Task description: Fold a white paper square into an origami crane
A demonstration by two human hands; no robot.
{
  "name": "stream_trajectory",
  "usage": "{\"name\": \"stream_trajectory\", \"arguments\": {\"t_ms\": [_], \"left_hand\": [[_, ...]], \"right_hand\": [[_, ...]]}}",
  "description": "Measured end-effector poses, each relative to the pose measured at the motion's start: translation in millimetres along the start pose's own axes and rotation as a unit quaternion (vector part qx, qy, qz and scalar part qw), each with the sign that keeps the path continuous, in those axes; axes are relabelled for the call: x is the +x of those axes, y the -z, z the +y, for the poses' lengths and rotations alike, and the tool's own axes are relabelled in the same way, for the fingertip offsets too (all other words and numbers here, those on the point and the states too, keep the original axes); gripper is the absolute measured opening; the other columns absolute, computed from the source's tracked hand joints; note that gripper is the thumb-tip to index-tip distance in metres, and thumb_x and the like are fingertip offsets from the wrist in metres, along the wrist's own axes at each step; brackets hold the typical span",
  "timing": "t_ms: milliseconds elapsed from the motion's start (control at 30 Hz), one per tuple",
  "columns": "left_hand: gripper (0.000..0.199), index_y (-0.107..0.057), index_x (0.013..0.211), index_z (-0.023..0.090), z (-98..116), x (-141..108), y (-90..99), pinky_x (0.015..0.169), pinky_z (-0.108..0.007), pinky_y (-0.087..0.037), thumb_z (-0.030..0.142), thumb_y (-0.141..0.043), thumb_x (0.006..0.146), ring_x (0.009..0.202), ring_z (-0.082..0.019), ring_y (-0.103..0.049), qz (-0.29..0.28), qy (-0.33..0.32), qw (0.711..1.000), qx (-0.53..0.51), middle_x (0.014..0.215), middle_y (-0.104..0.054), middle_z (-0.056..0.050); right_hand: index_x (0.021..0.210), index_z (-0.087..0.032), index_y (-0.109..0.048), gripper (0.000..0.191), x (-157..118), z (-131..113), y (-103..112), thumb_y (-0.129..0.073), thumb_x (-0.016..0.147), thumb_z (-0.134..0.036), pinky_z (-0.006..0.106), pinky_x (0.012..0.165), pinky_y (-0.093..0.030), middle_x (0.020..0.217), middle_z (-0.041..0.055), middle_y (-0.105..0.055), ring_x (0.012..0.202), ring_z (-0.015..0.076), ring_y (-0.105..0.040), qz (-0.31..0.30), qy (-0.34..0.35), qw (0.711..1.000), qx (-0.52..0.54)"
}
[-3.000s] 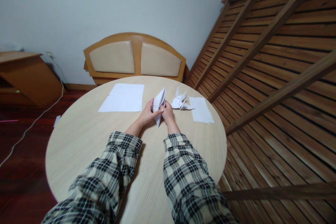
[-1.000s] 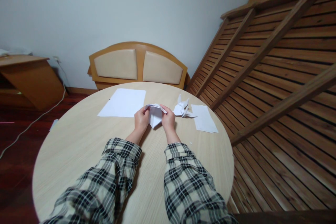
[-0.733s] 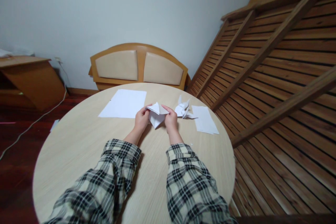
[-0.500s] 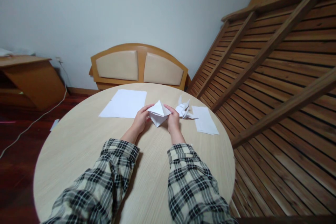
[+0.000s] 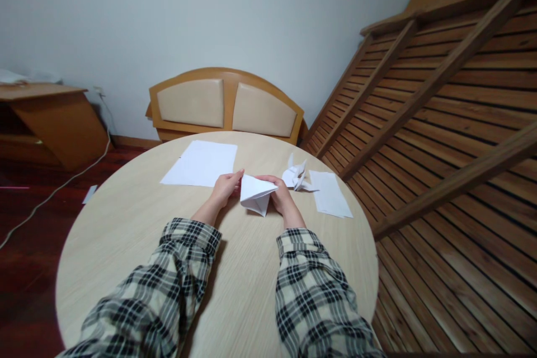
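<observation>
A piece of folded white paper (image 5: 254, 191) is between my two hands, over the middle of the round table. My left hand (image 5: 226, 189) pinches its left corner, thumb on top. From the right, my right hand (image 5: 279, 194) grips it, with fingers reaching along its far edge; part of those fingers is hidden behind the paper. The layers gape a little toward the lower right, and one point hangs down in front. Just beyond my right hand lie folded white paper figures (image 5: 297, 174) with pointed tips, bunched together.
On the pale round table (image 5: 138, 246) lie a large stack of white sheets (image 5: 201, 163) at the far left and smaller sheets (image 5: 331, 194) at the right. A wooden headboard (image 5: 226, 100) stands behind. A slatted wooden frame (image 5: 419, 123) leans along the right side.
The folded paper has turned from a symmetric diamond, points to both sides, to a slanted pose with its opening toward the right. My right hand has shifted slightly right and nearer me.
</observation>
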State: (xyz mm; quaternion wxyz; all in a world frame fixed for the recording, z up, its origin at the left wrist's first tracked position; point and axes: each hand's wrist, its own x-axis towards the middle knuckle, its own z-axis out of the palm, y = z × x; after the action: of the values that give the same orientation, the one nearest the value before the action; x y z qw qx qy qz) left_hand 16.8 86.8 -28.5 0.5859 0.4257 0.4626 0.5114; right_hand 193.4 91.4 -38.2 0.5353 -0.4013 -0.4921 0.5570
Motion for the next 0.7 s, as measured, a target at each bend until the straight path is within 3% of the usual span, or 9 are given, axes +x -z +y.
{"name": "stream_trajectory", "arguments": {"t_ms": [200, 367, 500, 700], "left_hand": [[0.031, -0.07, 0.071, 0.014, 12, -4, 5.9, 0.062, -0.033, -0.058, 0.04, -0.07, 0.088, 0.062, -0.019, -0.067, -0.04, 0.061, 0.997, 0.028, 0.066, -0.07, -0.013], [0.025, -0.076, 0.077, 0.012, 17, -5, 11.3, 0.07, -0.035, -0.061, 0.032, -0.068, 0.089, 0.066, -0.02, -0.07, -0.086, 0.11, 0.99, 0.029, 0.077, -0.076, -0.017], [0.027, -0.076, 0.074, 0.012, 19, -5, 14.1, 0.068, -0.034, -0.062, 0.031, -0.067, 0.091, 0.064, -0.019, -0.071, -0.115, 0.145, 0.982, 0.037, 0.077, -0.076, -0.018], [0.034, -0.075, 0.072, 0.012, 25, -11, 14.7, 0.068, -0.04, -0.062, 0.037, -0.065, 0.093, 0.067, -0.024, -0.072, -0.164, 0.191, 0.966, 0.053, 0.077, -0.076, -0.02]], "right_hand": [[0.078, -0.017, -0.078, 0.034, -2, -1, 13, -0.082, 0.059, -0.045, 0.034, 0.072, -0.053, 0.084, 0.0083, -0.079, 0.078, 0.0252, -0.071, -0.024, 0.014, 0.999, -0.024], [0.082, -0.016, -0.076, 0.038, -4, 1, 14, -0.08, 0.062, -0.048, 0.04, 0.075, -0.055, 0.081, 0.0091, -0.078, 0.083, 0.03, -0.071, -0.027, 0.017, 0.999, -0.022], [0.078, -0.017, -0.073, 0.035, -1, 2, 8, -0.072, 0.068, -0.051, 0.041, 0.076, -0.055, 0.071, 0.0063, -0.075, 0.078, 0.0295, -0.071, -0.002, 0.0, 1.0, -0.014], [0.085, -0.017, -0.073, 0.035, 1, -1, 6, -0.066, 0.067, -0.046, 0.042, 0.077, -0.055, 0.076, 0.0066, -0.076, 0.075, 0.0287, -0.072, 0.0, 0.005, 1.0, -0.011]]}}
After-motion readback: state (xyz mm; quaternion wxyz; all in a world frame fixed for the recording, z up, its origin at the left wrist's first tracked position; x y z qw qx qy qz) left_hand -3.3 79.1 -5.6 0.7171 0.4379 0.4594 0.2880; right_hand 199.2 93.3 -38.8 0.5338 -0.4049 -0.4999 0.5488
